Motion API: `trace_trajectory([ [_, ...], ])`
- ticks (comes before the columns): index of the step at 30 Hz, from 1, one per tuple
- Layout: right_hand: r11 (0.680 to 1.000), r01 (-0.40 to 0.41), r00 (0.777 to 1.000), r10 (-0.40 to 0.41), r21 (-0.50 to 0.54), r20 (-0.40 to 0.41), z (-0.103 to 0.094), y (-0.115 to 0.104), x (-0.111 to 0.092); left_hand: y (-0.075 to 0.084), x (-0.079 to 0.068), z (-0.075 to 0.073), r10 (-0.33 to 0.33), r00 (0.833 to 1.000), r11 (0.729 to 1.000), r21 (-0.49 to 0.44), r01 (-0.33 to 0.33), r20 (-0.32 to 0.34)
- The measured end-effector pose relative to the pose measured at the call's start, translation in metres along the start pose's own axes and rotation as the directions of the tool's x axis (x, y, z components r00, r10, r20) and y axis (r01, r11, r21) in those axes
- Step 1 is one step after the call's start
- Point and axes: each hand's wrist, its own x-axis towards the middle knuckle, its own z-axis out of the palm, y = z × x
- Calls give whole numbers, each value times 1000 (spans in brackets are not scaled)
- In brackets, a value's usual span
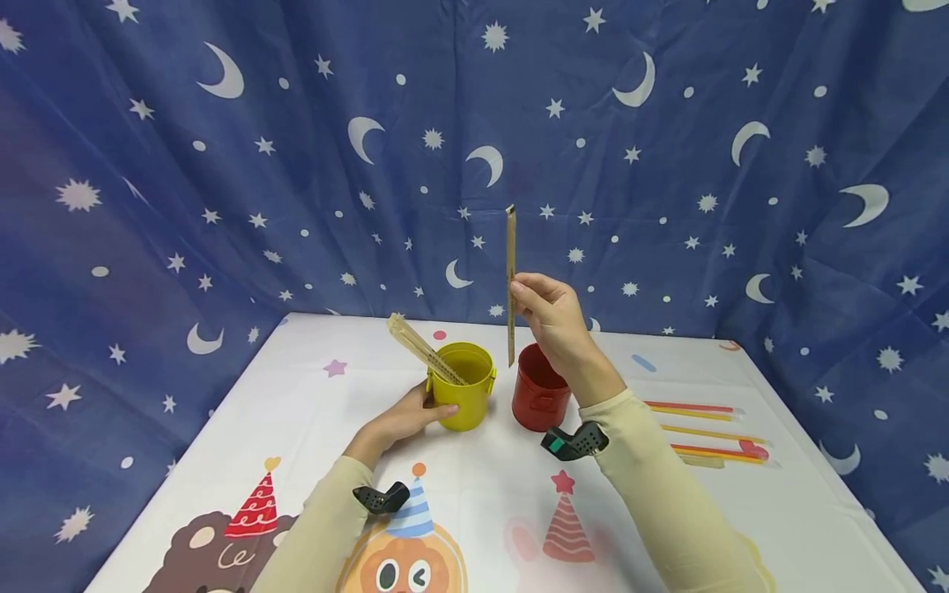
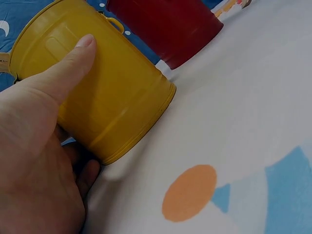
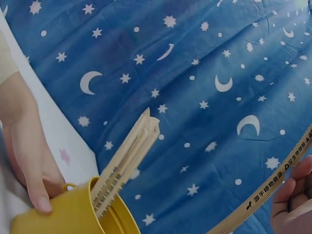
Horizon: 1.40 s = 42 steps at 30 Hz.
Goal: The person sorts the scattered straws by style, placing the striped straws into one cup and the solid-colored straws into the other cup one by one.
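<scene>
My left hand (image 1: 406,416) holds a small yellow metal bucket (image 1: 463,412) on the table, thumb across its near side and the other fingers partly hidden behind it. Several paper-wrapped straws (image 1: 415,346) lean out of that bucket to the left, printed with dark lettering. Between thumb and fingers, my right hand (image 1: 552,313) pinches one paper-wrapped straw (image 1: 511,247) upright. Its lower end hangs in the gap between the yellow bucket and a red bucket (image 1: 535,408), close to the red rim. The right wrist view shows printing along this straw (image 3: 273,187).
On the right of the table lie several slim red and yellow sticks (image 1: 712,432) in clear wrapping, with a tan piece (image 1: 700,461) beside them. A white cloth (image 1: 334,395) with party animals covers the table. Behind it hangs a blue star-and-moon curtain (image 1: 415,198).
</scene>
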Motion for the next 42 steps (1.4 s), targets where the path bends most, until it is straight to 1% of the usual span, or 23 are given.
trace_trajectory([
  [2, 1000, 0, 1000, 0, 14, -4, 4, 3, 4, 0, 0, -1, 2, 1000, 1000, 1, -2, -3],
  [6, 1000, -10, 1000, 10, 6, -11, 12, 9, 10, 0, 1, -2, 14, 1000, 1000, 4, -14, 8],
  [10, 999, -14, 1000, 15, -44, 6, 19, 19, 17, 0, 1, -1, 10, 1000, 1000, 1, -10, 11],
  [13, 994, -14, 1000, 17, -111, 24, 23, 27, 22, -1, 2, 0, 4, 1000, 1000, 3, -4, 4],
  [16, 987, -25, 999, 30, -162, 27, 27, 34, 26, -2, 3, 1, 12, 1000, 1000, -1, -12, 10],
  [20, 981, -49, 998, 54, -186, 24, 31, 43, 29, -3, 5, 2, 19, 1000, 1000, -11, -19, 17],
  [28, 953, -95, 995, 103, -287, 13, 35, 63, 35, -6, 5, -2, 0, 1000, 1000, -10, 0, 9],
  [35, 937, -129, 990, 139, -324, 8, 35, 77, 38, -5, 5, -3, -7, 1000, 1000, 0, 7, 6],
  [42, 899, -185, 981, 196, -398, -14, 37, 88, 38, -5, 4, -2, -13, 1000, 1000, -14, 13, 4],
])
